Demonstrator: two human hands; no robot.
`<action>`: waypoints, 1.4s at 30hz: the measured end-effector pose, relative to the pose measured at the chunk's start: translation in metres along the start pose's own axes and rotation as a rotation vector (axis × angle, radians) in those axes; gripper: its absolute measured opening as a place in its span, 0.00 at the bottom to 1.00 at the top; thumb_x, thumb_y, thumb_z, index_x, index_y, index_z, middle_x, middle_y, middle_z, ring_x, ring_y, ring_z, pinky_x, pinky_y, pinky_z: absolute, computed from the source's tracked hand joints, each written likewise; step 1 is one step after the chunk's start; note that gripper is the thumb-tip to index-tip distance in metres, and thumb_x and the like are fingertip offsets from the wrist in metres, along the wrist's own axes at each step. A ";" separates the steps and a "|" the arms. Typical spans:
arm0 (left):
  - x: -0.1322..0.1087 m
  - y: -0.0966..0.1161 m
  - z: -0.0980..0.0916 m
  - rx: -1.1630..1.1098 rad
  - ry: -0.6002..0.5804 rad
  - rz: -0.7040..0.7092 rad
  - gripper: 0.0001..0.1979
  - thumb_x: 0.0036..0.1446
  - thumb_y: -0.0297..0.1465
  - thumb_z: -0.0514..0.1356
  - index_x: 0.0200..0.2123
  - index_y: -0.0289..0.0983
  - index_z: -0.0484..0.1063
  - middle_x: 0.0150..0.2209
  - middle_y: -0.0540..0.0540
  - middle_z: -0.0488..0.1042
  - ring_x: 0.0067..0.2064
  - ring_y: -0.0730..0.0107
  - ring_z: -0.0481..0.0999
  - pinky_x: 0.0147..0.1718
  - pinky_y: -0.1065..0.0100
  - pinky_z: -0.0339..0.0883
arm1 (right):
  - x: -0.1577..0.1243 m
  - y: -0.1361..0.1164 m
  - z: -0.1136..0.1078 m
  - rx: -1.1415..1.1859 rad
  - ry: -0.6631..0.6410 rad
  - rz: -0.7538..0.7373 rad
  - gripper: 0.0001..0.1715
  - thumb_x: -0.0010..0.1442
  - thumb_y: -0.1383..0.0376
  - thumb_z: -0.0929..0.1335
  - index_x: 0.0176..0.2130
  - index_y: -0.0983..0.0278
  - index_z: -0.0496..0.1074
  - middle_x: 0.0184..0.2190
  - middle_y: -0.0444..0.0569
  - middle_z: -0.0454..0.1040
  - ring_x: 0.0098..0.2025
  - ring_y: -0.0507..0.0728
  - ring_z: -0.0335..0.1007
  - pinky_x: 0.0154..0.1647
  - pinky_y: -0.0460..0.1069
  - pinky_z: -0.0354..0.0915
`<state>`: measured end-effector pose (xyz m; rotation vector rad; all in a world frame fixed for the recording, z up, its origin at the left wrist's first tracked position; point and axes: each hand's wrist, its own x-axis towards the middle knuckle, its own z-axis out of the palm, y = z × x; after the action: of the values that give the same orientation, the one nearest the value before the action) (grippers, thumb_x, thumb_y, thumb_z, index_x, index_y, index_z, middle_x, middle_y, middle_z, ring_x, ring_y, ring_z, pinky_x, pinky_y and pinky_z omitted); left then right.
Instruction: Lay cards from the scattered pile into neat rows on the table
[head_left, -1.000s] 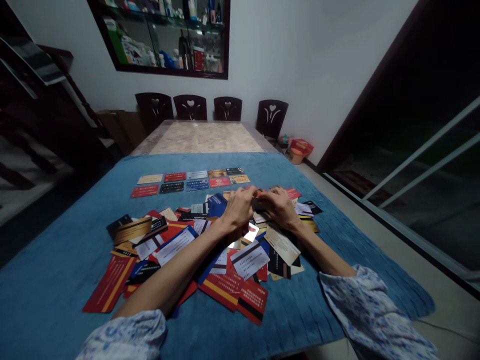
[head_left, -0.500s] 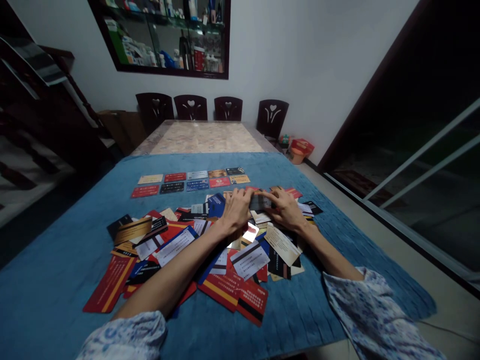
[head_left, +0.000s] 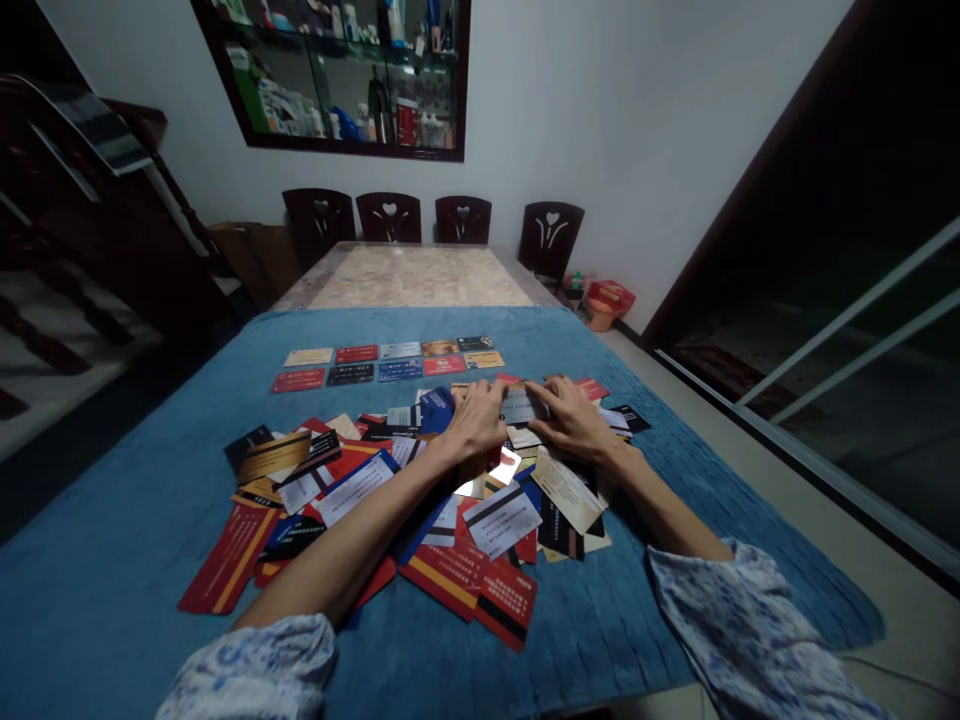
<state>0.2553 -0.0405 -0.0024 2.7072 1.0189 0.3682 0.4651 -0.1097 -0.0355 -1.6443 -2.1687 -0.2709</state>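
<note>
Between my two hands, a silver-grey card [head_left: 523, 404] is held tilted at the far side of a loose pile. My left hand [head_left: 478, 420] grips its left end with bent fingers. On the other end, the fingers and thumb of my right hand [head_left: 574, 418] close round the card's edge. Beneath and around my forearms spreads the heap of cards, with a white striped card [head_left: 502, 520], a cream card [head_left: 568, 488] and a red card with a black stripe [head_left: 506, 603] on its near side. Cards directly under my hands are partly hidden.
Beyond the pile, two neat rows of cards lie face up, among them a black card [head_left: 350, 374] and a red card [head_left: 444, 365]. A blue cloth [head_left: 135, 500] covers the near part of the marble-patterned table [head_left: 420, 275]. Dark chairs [head_left: 553, 238] stand behind it.
The card between my hands has tilted and now looks lighter, with its face showing more. My hands stay nearly in place, and the whole view has shifted slightly.
</note>
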 end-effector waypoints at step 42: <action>0.007 -0.057 -0.050 0.191 -0.111 -0.021 0.16 0.59 0.31 0.60 0.51 0.36 0.69 0.58 0.34 0.67 0.61 0.46 0.62 0.57 0.40 0.58 | 0.098 -0.012 -0.007 -0.072 -0.333 -0.112 0.28 0.61 0.54 0.71 0.58 0.60 0.70 0.53 0.61 0.70 0.52 0.66 0.61 0.44 0.55 0.62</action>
<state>0.2103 0.0118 0.0291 2.8443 1.1018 0.1205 0.4330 -0.0297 0.0141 -1.7103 -2.5280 -0.1132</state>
